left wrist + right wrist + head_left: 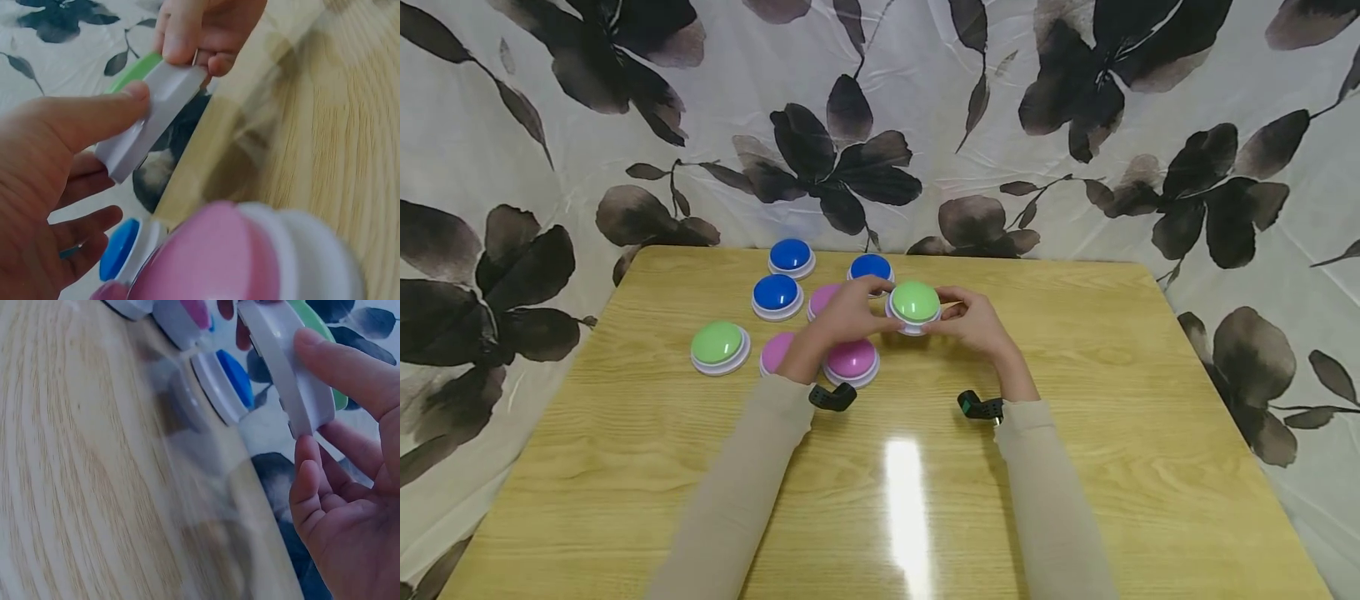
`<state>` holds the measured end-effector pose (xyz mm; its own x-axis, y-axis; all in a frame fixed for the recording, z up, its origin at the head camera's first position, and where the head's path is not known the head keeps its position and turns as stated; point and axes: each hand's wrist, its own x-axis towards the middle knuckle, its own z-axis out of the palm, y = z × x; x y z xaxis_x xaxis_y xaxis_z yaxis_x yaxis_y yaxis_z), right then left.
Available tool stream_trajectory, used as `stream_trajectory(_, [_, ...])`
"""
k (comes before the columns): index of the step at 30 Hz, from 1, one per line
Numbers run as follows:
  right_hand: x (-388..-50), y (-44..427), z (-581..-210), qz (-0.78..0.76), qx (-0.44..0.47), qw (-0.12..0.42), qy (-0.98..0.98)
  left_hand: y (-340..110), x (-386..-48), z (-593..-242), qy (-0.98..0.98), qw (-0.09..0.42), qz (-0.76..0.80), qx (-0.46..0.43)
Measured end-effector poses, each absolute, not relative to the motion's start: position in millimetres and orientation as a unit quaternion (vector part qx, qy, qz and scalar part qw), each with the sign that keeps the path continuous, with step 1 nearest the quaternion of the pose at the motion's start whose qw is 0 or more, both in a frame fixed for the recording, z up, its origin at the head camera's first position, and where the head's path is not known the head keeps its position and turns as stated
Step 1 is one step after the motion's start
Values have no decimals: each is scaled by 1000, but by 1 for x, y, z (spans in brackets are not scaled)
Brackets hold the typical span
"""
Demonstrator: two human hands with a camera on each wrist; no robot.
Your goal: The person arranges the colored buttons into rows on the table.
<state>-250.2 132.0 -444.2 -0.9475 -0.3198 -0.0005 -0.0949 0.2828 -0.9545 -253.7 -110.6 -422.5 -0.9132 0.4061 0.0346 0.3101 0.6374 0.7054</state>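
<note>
Both hands hold one push button with a green dome (916,302) and a white base, raised above the table. My left hand (848,313) grips its left side, the thumb lying along the white rim (140,122) in the left wrist view. On the opposite side my right hand (976,327) pinches it, thumb on the base wall and fingers beneath, as the right wrist view shows. Close by the left hand sit pink buttons (852,360), partly covered by that hand and forearm. Just behind it stands a blue button (871,267).
Two more blue buttons (777,293) stand toward the back edge of the wooden table (1112,467). A second green button (717,343) lies farther left. Behind the table hangs a white cloth (955,108) with dark flowers. Each wrist wears a small black device (833,397).
</note>
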Motion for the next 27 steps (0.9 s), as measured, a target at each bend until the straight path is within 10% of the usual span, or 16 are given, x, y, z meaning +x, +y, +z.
stream_trajectory(27, [-257, 158, -458, -562, -107, 112, 813, -70, -268, -444, 914, 85, 352, 182])
